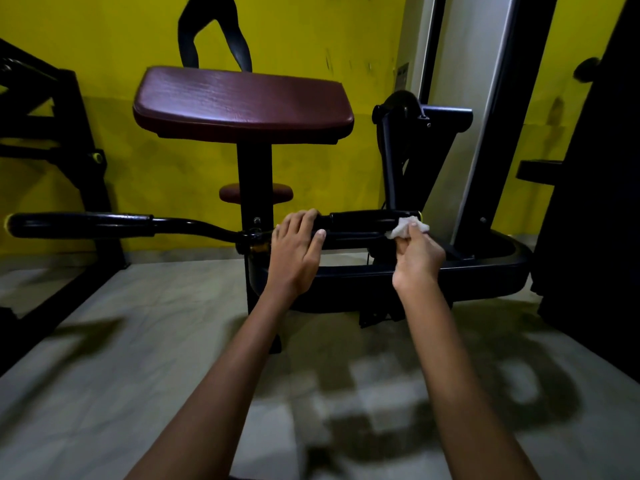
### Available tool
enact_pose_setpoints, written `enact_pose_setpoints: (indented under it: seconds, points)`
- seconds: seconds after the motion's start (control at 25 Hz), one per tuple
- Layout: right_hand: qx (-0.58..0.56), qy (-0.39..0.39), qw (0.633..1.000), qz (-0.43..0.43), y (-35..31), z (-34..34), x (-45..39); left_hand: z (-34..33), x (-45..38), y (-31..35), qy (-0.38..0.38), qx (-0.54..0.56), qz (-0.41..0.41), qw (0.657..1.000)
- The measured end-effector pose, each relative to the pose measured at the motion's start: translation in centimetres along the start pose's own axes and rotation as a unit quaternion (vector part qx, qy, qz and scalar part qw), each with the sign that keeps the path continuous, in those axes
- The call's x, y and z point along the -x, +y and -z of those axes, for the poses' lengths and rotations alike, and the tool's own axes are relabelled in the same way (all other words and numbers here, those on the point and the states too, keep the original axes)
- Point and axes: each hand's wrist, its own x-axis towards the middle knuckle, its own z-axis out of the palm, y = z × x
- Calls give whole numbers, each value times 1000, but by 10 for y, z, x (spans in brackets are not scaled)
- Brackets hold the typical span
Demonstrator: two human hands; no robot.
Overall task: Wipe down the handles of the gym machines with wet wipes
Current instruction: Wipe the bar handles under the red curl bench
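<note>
A black curl bar runs across the middle of the view, with a left grip (81,225) and a right grip (363,220). My left hand (298,249) wraps over the bar just inside the right grip, fingers on top and thumb at the front. My right hand (417,252) pinches a crumpled white wet wipe (407,227) and holds it against the outer end of the right grip, near its yellow end cap.
A maroon arm pad (242,102) on a black post (254,188) stands behind the bar, with a small maroon seat (256,194) lower down. A black machine frame (450,271) and weight-stack column (491,116) are on the right. Another black frame (52,168) stands at the left. The floor is pale tile.
</note>
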Motion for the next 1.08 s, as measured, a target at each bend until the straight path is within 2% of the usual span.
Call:
enact_pose_setpoints:
  seconds: [0.08,0.16,0.24,0.28,0.36,0.52,0.64,0.72,0.8,0.88,0.96,1.08]
  points:
    - [87,38,990,106,7,-4,5,0,0,1,2,-1,3,1000]
    - [194,56,963,176,28,-5,13,0,-1,1,3,-2,8,1000]
    - [275,31,918,284,52,7,7,1,-1,0,0,-1,11,1000]
    - [305,8,881,361,61,16,1,1,0,0,-3,0,11,1000]
    - [366,-50,781,503,66,29,-18,2,0,0,-10,2,10,1000]
    - [511,-108,509,684,38,59,-59,4,0,0,-19,9,12,1000]
    - [509,-203,390,740,14,56,-68,3,0,-1,-16,24,13,999]
    - [496,-278,282,772,8,40,-62,2,0,-1,-9,45,22,999]
    - [495,-342,194,775,-12,30,-67,2,1,1,-7,64,31,997]
    - [497,-369,143,772,-36,37,-81,6,1,2,-14,82,40,996]
    - [502,-375,127,769,-55,47,-87,8,2,2,-28,84,36,995]
    - [491,-374,107,780,-38,31,-76,9,1,3,-33,59,31,997]
